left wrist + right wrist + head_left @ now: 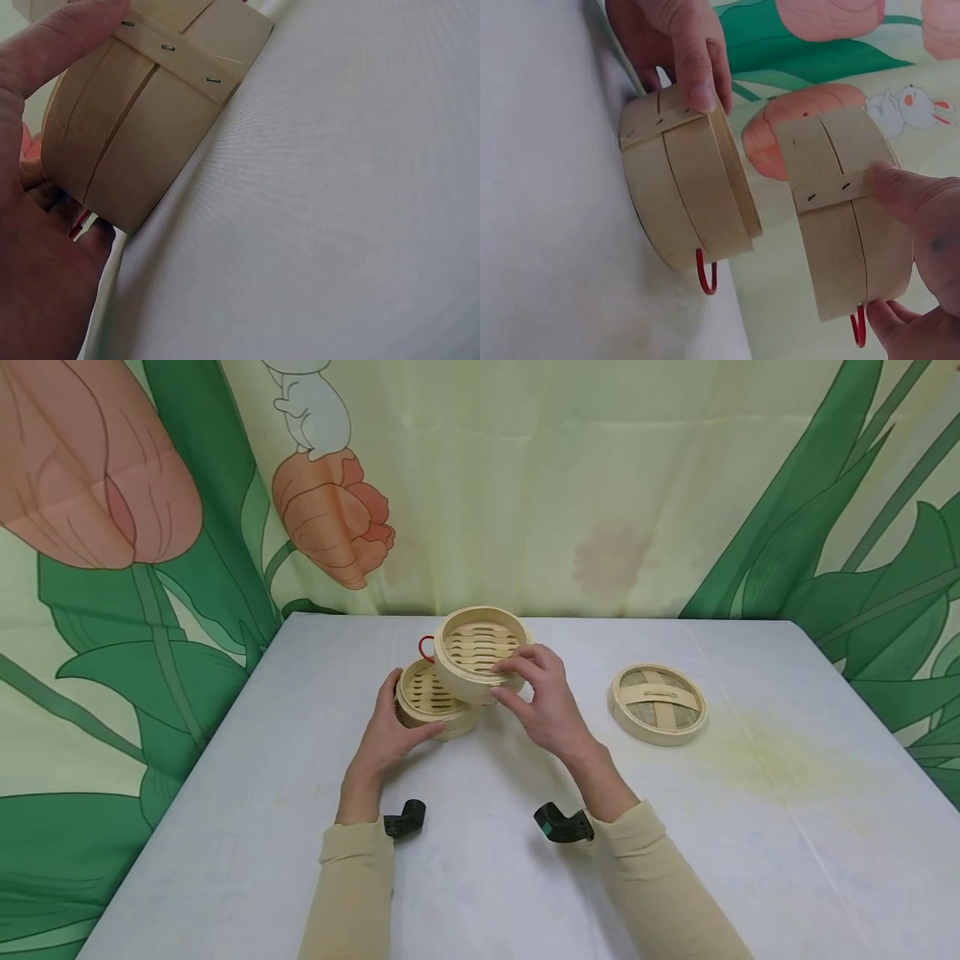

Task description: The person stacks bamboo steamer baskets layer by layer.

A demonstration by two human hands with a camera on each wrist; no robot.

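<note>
My left hand (392, 731) grips the lower bamboo steamer basket (450, 727) by its side, thumb at the front and fingers around the back left. That basket rests on the table, and its stapled wall (161, 112) fills the top of the left wrist view. Up and to the right of it, my right hand (547, 697) pinches a second bamboo steamer basket (480, 647) at its right rim. In the right wrist view a gap shows between the lifted basket (847, 225) and the lower one (679, 180). Each carries a red loop (707, 277) on its side.
A round bamboo lid (657, 704) with a crossed strip handle lies on the right of the white-covered table (480, 877). Behind the table hangs a curtain (525, 510) printed with tulips and a rabbit. Black wrist cameras (564, 824) sit by both sleeves.
</note>
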